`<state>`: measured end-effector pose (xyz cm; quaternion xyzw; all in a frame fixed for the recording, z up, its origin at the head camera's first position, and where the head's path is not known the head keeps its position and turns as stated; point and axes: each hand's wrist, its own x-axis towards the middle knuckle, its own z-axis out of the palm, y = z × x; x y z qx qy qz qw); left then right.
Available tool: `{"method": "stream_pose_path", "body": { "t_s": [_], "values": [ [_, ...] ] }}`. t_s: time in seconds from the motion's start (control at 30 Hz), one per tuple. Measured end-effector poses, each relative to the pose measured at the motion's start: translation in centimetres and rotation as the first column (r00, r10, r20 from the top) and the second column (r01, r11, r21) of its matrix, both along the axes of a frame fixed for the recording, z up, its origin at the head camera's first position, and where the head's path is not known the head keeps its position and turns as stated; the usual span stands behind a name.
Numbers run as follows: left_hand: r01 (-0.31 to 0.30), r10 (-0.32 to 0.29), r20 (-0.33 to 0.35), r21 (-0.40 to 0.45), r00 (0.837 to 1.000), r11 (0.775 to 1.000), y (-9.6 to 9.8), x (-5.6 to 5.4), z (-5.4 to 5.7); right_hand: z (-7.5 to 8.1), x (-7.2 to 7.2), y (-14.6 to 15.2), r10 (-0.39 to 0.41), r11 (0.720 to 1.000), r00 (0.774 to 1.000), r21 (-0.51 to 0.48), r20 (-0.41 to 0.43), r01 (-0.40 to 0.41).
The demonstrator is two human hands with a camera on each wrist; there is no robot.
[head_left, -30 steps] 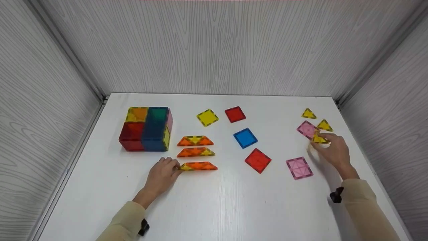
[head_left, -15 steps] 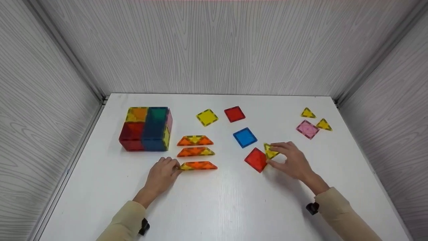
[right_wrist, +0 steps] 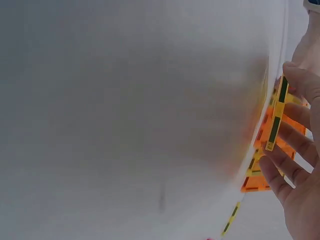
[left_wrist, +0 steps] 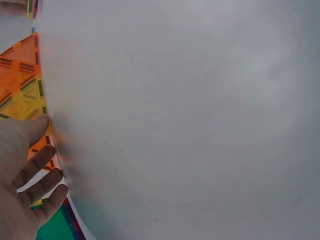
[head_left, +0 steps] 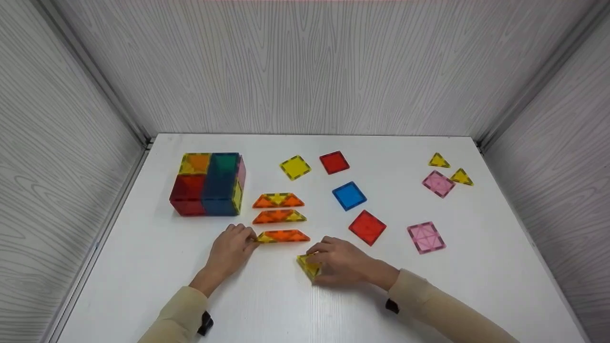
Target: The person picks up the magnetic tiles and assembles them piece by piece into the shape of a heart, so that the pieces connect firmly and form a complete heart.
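My left hand [head_left: 230, 251] pinches the left, yellow end of the nearest orange-and-yellow trapezoid strip [head_left: 285, 236], made of triangular magnetic tiles and standing on the table. In the left wrist view its thumb lies against the yellow part of the strip [left_wrist: 30, 95]. Just right of and nearer than that strip, my right hand [head_left: 345, 263] holds a yellow triangle magnetic tile [head_left: 306, 267] between thumb and fingers. The right wrist view shows this triangle tile [right_wrist: 276, 119] edge-on. Two similar strips, the middle one [head_left: 279, 216] and the far one [head_left: 278, 200], stand behind in a row.
A multicoloured tile box [head_left: 207, 185] stands at the back left. Flat square tiles lie mid-table: yellow [head_left: 295, 167], blue [head_left: 349, 196], red [head_left: 367, 227] and another red [head_left: 334, 163]. Pink squares [head_left: 426, 237] and two yellow triangles [head_left: 439, 160] lie right. Walls [head_left: 305, 71] enclose the table.
My right hand has picked up a yellow triangle tile at the right and carried it left across the table, close to the nearest strip. The left hand has stayed in place.
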<state>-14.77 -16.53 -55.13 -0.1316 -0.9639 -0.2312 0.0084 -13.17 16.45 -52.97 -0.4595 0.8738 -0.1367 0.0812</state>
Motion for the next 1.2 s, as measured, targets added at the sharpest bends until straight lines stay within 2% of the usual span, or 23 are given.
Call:
{"method": "stream_pose_path", "body": {
  "t_s": [0.23,0.43,0.6,0.7,0.8,0.9,1.0,1.1,1.2],
  "values": [
    [0.006,-0.006,-0.001,-0.004,1.0,1.0,0.1,0.0,0.0,-0.3,-0.1,-3.1,0.092,0.995,0.996,0.045,0.021,-0.093],
    [-0.01,0.011,0.039,-0.021,0.999,1.0,-0.1,0.0,0.2,-0.5,-0.1,-3.5,0.1,0.993,0.995,0.058,0.03,-0.102],
    [-0.067,0.067,0.104,0.0,0.992,0.998,-0.3,1.0,0.5,-0.2,-0.1,-1.2,0.041,0.999,0.999,0.014,0.018,-0.041],
    [-0.097,0.095,0.113,0.012,0.989,0.995,-0.6,2.3,0.6,-0.2,-0.2,1.4,-0.031,0.998,0.999,-0.049,-0.011,0.03],
    [-0.107,0.106,0.102,0.004,0.989,0.994,-0.7,3.6,0.8,-0.3,-0.5,4.8,-0.108,0.985,0.991,-0.14,-0.079,0.096],
    [-0.098,0.098,0.096,-0.01,0.991,0.995,-0.3,4.6,0.9,-0.5,-1.0,8.5,-0.197,0.96,0.969,-0.231,-0.15,0.159],
    [-0.064,0.066,0.107,-0.022,0.992,0.998,0.6,5.3,1.1,-0.5,-1.6,12.1,-0.303,0.925,0.937,-0.289,-0.171,0.247],
    [-0.003,0.006,0.116,-0.027,0.993,1.0,1.7,5.9,1.2,-0.3,-2.2,15.6,-0.432,0.876,0.889,-0.307,-0.153,0.373],
    [0.081,-0.079,0.113,-0.016,0.99,0.997,2.8,6.3,1.2,-0.3,-3.0,19.0,-0.562,0.805,0.818,-0.307,-0.122,0.508]
  ]
}}
